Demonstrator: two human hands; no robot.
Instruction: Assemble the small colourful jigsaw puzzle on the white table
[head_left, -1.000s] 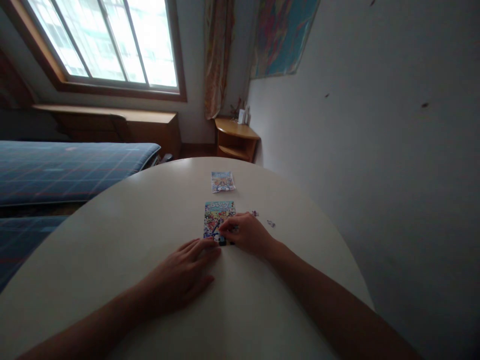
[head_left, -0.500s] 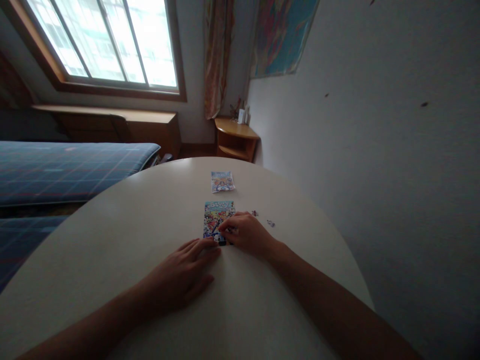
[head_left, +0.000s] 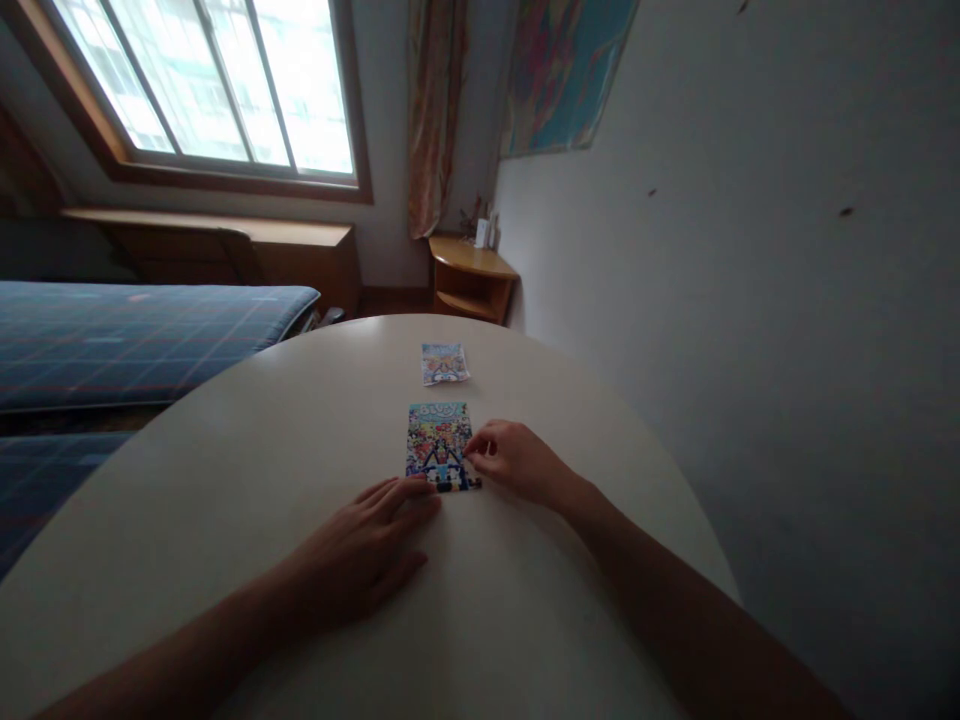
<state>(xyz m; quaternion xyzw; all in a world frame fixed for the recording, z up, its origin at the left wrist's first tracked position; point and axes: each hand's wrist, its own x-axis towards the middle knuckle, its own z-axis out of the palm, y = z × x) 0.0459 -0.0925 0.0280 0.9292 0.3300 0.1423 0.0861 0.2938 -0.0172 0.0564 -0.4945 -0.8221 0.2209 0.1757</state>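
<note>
"Where's the colourful rectangular printed sheet (head_left: pixel 437 432)?"
"On the round white table (head_left: pixel 315 430), room leftward; your left hand (head_left: pixel 375 535), loosely spread, hides its near-left corner."
"Your right hand (head_left: pixel 521 462)?"
"At its right edge; whether your fingertips pinch anything, I can't tell."

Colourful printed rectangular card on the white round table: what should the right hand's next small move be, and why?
Probably ease the right hand slightly clear of the colourful printed rectangular card for a better look: its thumb and forefinger close together by the right edge, and I can't tell whether they pinch anything. The left hand has fingertips at the lower-left edge, which should steady it.
</note>
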